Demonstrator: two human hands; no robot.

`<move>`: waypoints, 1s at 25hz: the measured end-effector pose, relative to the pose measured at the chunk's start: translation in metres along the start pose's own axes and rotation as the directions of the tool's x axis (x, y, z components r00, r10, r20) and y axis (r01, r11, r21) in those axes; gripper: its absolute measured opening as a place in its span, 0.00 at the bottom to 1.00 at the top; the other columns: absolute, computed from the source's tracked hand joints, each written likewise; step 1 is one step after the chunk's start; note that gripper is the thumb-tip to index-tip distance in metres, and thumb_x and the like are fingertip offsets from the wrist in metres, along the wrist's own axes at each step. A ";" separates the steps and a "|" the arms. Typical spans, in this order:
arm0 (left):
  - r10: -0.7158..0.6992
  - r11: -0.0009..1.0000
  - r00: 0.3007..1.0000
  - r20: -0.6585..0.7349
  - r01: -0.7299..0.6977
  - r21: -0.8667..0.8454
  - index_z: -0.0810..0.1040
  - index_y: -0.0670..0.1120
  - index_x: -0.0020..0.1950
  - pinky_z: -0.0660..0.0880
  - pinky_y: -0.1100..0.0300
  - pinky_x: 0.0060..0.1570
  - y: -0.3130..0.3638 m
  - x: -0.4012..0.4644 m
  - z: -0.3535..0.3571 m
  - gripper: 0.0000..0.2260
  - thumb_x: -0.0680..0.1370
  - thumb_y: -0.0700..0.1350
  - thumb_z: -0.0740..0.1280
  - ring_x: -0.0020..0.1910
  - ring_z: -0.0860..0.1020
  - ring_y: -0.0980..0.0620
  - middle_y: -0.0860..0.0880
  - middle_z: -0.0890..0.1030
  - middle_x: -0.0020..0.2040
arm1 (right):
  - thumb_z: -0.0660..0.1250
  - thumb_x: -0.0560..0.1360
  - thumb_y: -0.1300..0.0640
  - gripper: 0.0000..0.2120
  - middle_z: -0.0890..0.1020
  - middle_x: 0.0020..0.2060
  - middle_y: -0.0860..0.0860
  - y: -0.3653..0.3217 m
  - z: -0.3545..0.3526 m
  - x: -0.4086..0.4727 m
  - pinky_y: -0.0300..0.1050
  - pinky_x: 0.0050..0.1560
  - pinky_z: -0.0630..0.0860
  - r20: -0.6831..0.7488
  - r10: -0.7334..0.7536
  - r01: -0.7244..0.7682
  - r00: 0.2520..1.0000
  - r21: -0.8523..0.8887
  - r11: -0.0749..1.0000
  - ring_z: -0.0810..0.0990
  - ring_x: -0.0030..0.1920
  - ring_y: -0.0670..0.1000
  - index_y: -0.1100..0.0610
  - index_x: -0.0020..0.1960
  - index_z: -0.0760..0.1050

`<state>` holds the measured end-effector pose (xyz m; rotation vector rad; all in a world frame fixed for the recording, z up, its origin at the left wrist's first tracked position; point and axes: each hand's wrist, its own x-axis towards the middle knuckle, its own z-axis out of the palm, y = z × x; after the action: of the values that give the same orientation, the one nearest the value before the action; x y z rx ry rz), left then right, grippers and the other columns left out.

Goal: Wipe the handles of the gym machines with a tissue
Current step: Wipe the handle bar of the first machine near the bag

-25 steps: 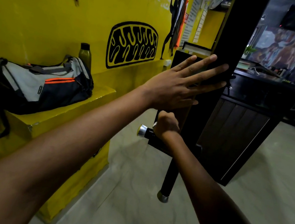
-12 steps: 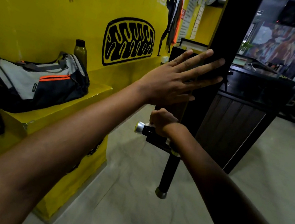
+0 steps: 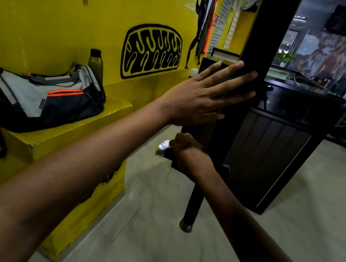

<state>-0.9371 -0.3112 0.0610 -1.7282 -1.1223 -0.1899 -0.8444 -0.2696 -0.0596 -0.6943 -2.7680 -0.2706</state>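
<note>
the right hand (image 3: 188, 154), at the centre of the frame, is curled round a short black handle (image 3: 169, 153) that juts toward the left and ends in a silver cap (image 3: 161, 149); whether a tissue is held under the fingers cannot be told, since no tissue is seen. just above it, the left hand (image 3: 198, 98) is laid flat, fingers straight and spread, against a black upright post (image 3: 262, 54) of the machine, nothing being gripped. below the right hand a second black handle (image 3: 193, 203) hangs down, tipped with a silver end. behind the post a dark counter (image 3: 279, 149) is seen at the right centre. at the left of the frame a grey and black duffel bag (image 3: 39, 98) with orange stripes is rested on a yellow ledge (image 3: 78, 137), a dark bottle (image 3: 96, 64) being stood just behind it against the yellow wall (image 3: 49, 16).
</note>
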 end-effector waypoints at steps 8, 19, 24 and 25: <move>-0.007 1.000 1.000 0.006 0.007 -0.001 0.54 0.51 0.78 0.46 0.47 0.75 0.000 -0.001 -0.002 0.27 0.81 0.54 0.57 0.76 0.52 0.38 0.42 0.56 0.78 | 0.56 0.75 0.65 0.04 0.75 0.44 0.56 0.007 0.039 -0.019 0.51 0.46 0.78 0.059 -0.430 0.429 0.901 -0.274 0.861 0.77 0.47 0.57 0.59 0.46 0.69; -0.014 1.000 1.000 0.011 0.014 -0.012 0.55 0.50 0.78 0.48 0.45 0.75 0.005 0.000 -0.002 0.27 0.81 0.53 0.57 0.76 0.53 0.38 0.42 0.56 0.78 | 0.57 0.67 0.57 0.10 0.75 0.33 0.50 0.017 0.028 -0.044 0.36 0.23 0.66 -0.167 -0.358 0.323 0.919 -0.204 0.924 0.76 0.28 0.49 0.55 0.36 0.77; -0.017 1.000 1.000 0.011 0.017 -0.011 0.55 0.50 0.78 0.47 0.46 0.74 0.003 -0.002 -0.005 0.28 0.79 0.53 0.59 0.76 0.54 0.37 0.42 0.57 0.77 | 0.54 0.72 0.61 0.12 0.77 0.37 0.56 0.020 0.028 -0.042 0.42 0.22 0.71 -0.172 -0.408 0.355 0.897 -0.270 0.895 0.78 0.32 0.55 0.63 0.43 0.75; -0.016 1.000 1.000 0.009 0.016 -0.011 0.55 0.50 0.78 0.47 0.46 0.74 0.002 -0.003 -0.004 0.28 0.80 0.53 0.59 0.76 0.53 0.38 0.42 0.57 0.77 | 0.54 0.74 0.62 0.12 0.77 0.38 0.57 0.022 0.031 -0.043 0.42 0.22 0.71 -0.177 -0.447 0.374 0.877 -0.335 0.865 0.78 0.35 0.56 0.64 0.43 0.76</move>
<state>-0.9356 -0.3158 0.0596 -1.7317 -1.1441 -0.1991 -0.8044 -0.2619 -0.0991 -0.0930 -2.6239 -0.8103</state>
